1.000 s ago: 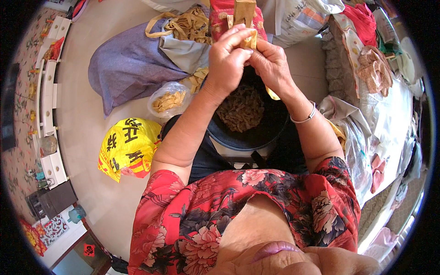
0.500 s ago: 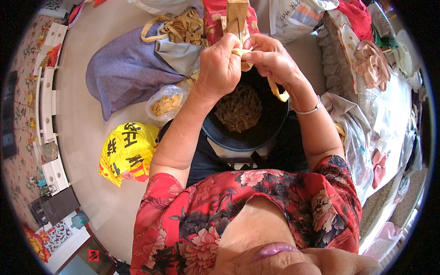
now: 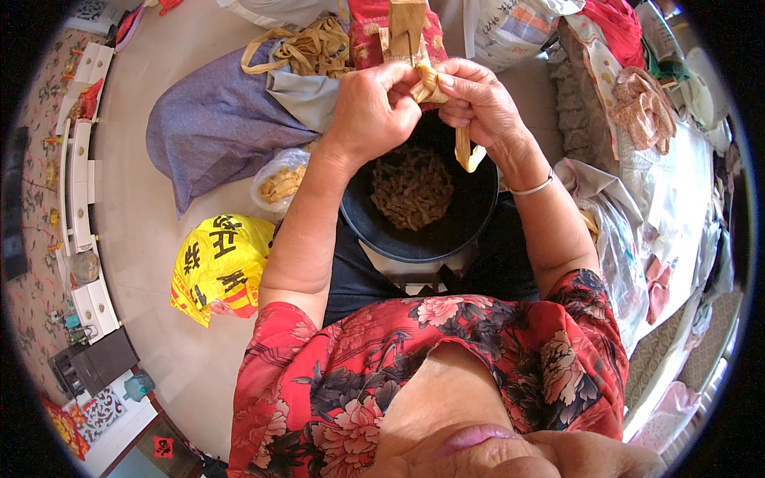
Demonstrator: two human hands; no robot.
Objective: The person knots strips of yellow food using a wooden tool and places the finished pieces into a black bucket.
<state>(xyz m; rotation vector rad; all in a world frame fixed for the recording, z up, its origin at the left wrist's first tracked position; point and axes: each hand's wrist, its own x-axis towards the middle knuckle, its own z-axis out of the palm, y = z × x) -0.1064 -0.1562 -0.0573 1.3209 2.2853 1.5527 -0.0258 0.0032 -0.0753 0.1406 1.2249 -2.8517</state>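
Both hands meet above a dark round bowl [image 3: 470, 227] that rests on the person's lap, and between them is a pale yellow strip [image 3: 430, 84] of some flat, ribbon-like stuff, perhaps husk or dried leaf; its exact kind cannot be told. The left hand [image 3: 374, 107] is curled almost into a fist, thumb and fingers pressed together on the strip's upper end, while the right hand [image 3: 478, 103] pinches the same strip from the other side, fingertips close against those of the left. Below the right hand's grip the loose tail of the strip [image 3: 466, 151] hangs down and curls over the bowl's far rim. Directly under the grip, inside the bowl, lies a heap of brownish twisted pieces [image 3: 410, 187], covering much of the bottom but not filling the bowl, so a fair share of the work looks done, judging by that pile. Much seems left as well: beyond the hands a bundle of long tan strips [image 3: 315, 48] spills from a bluish-purple cloth bag [image 3: 215, 127], still unworked. To the left of the grip and lower sits a clear plastic bag [image 3: 279, 182] with more yellowish bits, and nearer the person's left elbow a yellow plastic bag [image 3: 219, 267]. Just past the fingertips stands a wooden piece [image 3: 406, 24] against red patterned fabric. The strip in hand looks thin, limp and smooth, folded or looped at the top where the fingers squeeze it.
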